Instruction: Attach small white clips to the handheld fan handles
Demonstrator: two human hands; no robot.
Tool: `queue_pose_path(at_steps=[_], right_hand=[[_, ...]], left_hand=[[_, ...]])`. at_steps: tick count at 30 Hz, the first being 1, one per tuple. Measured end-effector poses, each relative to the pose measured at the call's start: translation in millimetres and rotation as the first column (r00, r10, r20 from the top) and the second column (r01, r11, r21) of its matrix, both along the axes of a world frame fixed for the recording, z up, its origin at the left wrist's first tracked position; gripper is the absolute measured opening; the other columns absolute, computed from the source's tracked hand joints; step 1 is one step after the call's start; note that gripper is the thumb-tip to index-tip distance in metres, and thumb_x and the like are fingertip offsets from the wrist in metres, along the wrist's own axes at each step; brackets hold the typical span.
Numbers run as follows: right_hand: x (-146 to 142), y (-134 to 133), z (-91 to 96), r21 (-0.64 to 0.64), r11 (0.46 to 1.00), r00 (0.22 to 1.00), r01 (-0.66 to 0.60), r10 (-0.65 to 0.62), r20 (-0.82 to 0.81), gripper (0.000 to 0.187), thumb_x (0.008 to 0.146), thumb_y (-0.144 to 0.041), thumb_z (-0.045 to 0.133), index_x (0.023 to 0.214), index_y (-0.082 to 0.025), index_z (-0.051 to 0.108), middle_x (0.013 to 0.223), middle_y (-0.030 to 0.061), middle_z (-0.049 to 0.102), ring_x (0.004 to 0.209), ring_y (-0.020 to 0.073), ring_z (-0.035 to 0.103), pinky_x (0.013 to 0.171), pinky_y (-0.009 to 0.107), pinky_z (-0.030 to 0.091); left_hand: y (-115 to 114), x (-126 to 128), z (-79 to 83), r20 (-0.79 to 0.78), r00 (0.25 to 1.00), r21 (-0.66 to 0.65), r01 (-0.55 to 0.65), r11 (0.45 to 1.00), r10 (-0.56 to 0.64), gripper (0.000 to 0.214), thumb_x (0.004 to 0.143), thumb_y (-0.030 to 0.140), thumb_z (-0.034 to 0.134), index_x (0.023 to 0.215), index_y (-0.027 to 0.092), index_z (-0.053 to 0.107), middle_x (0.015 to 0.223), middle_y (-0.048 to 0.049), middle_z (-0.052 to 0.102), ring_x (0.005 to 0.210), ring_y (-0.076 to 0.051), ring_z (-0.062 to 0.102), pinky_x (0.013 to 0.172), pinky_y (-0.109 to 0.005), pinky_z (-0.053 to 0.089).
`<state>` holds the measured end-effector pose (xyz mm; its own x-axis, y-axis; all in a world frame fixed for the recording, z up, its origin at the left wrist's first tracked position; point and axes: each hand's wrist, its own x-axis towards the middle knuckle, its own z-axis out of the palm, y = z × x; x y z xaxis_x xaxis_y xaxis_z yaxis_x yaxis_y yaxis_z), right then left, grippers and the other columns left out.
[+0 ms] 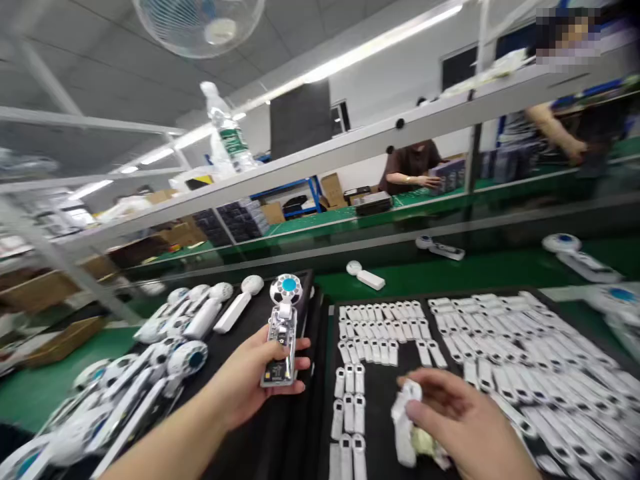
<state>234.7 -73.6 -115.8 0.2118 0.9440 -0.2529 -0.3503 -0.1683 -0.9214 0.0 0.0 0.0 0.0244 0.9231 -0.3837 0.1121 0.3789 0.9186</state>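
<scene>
My left hand point(260, 367) is wrapped round a handheld fan point(289, 287) with a white round head and blue centre. Its handle stands open at the front, with a circuit board showing, and my thumb presses on it. In my right hand point(460, 413) is a white handle cover point(404, 427), pinched between thumb and fingers over the right tray. Something pale yellow and crumpled point(423, 441) shows under those fingers; its kind is unclear. More white handle covers point(383, 331) with small dark square windows lie in rows around my right hand.
Assembled-looking fans point(200, 313) are piled on the left black tray. Single fans point(367, 275) lie on the green bench behind. A shelf rail point(320, 157) crosses above, carrying a plastic bottle point(230, 133). Across the bench a person point(413, 167) handles boxes; another person's arm point(557, 130) reaches in at right.
</scene>
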Motion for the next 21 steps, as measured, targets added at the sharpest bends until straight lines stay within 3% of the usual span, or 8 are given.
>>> queue_pose_path(at_steps=[4,8,13,15,17,18,19,21], right_hand=[[-11,10,30.0,0.088,0.994,0.99,0.061,-0.049,-0.133,0.04,0.048,-0.026,0.086,0.083,-0.017,0.07,0.071,0.0022,0.069,0.068,0.021,0.068,0.061,0.029,0.056],[-16,15,38.9,0.17,0.981,0.973,0.095,-0.056,-0.223,0.034,0.05,-0.026,0.084,0.078,-0.019,0.065,0.07,0.0002,0.068,0.065,0.0184,0.065,0.063,0.03,0.055],[-17,16,34.4,0.128,0.986,0.979,0.104,-0.079,-0.186,0.033,0.053,-0.03,0.085,0.079,-0.018,0.069,0.073,0.0034,0.071,0.072,0.0227,0.068,0.07,0.034,0.056],[-14,16,33.1,0.148,0.984,0.985,0.104,-0.081,-0.15,0.033,0.055,-0.033,0.084,0.082,-0.018,0.072,0.079,0.0057,0.072,0.076,0.0243,0.069,0.073,0.036,0.057],[-5,12,26.0,0.265,0.964,0.998,0.03,-0.042,0.04,0.04,0.066,-0.036,0.08,0.101,-0.018,0.074,0.1,0.0089,0.073,0.09,0.026,0.069,0.082,0.038,0.057],[1,8,18.2,0.325,0.945,0.974,-0.041,-0.034,0.224,0.046,0.072,-0.036,0.077,0.115,-0.019,0.071,0.114,0.0104,0.07,0.101,0.0277,0.067,0.09,0.041,0.055],[10,3,6.6,0.357,0.925,0.896,-0.131,-0.044,0.443,0.053,0.077,-0.034,0.074,0.127,-0.02,0.065,0.125,0.0118,0.065,0.111,0.0301,0.063,0.096,0.045,0.052],[30,-8,-26.8,0.287,0.919,0.551,-0.269,-0.098,0.829,0.065,0.08,-0.027,0.072,0.141,-0.016,0.052,0.132,0.0171,0.06,0.122,0.0379,0.055,0.101,0.057,0.046]], left_hand=[[-22,54,-4.9,-0.063,0.975,0.212,0.223,0.951,-0.214,0.068,0.065,0.023,0.075,0.126,0.024,0.046,0.083,-0.0007,0.065,0.068,-0.02,0.062,0.054,-0.029,0.052],[-40,92,-9.0,-0.137,0.944,0.25,0.325,0.912,-0.299,0.09,0.054,0.016,0.075,0.137,0.026,0.042,0.099,-0.0052,0.07,0.091,-0.03,0.068,0.069,-0.034,0.055],[-44,105,-26.0,-0.34,0.902,0.332,0.38,0.863,-0.267,0.089,0.058,0.014,0.07,0.142,0.028,0.041,0.128,-0.0074,0.063,0.125,-0.033,0.054,0.106,-0.042,0.039],[-39,103,-31.9,-0.346,0.896,0.346,0.398,0.849,-0.279,0.084,0.063,0.017,0.071,0.142,0.03,0.042,0.132,-0.0072,0.06,0.128,-0.032,0.051,0.11,-0.042,0.035],[-33,99,-34.6,-0.255,0.909,0.339,0.402,0.85,-0.328,0.076,0.069,0.02,0.071,0.138,0.029,0.044,0.124,-0.0065,0.062,0.12,-0.029,0.056,0.103,-0.038,0.041],[-29,97,-34.6,-0.184,0.919,0.319,0.391,0.863,-0.348,0.071,0.07,0.02,0.071,0.136,0.03,0.046,0.115,-0.0052,0.064,0.109,-0.026,0.06,0.095,-0.036,0.046],[-25,95,-34.1,-0.097,0.926,0.289,0.377,0.88,-0.365,0.065,0.071,0.02,0.07,0.132,0.029,0.048,0.104,-0.0035,0.065,0.095,-0.023,0.062,0.085,-0.033,0.05],[-18,88,-32.0,0.082,0.926,0.216,0.345,0.914,-0.369,0.051,0.071,0.019,0.068,0.12,0.027,0.053,0.084,0.0002,0.062,0.07,-0.016,0.055,0.065,-0.028,0.048]])
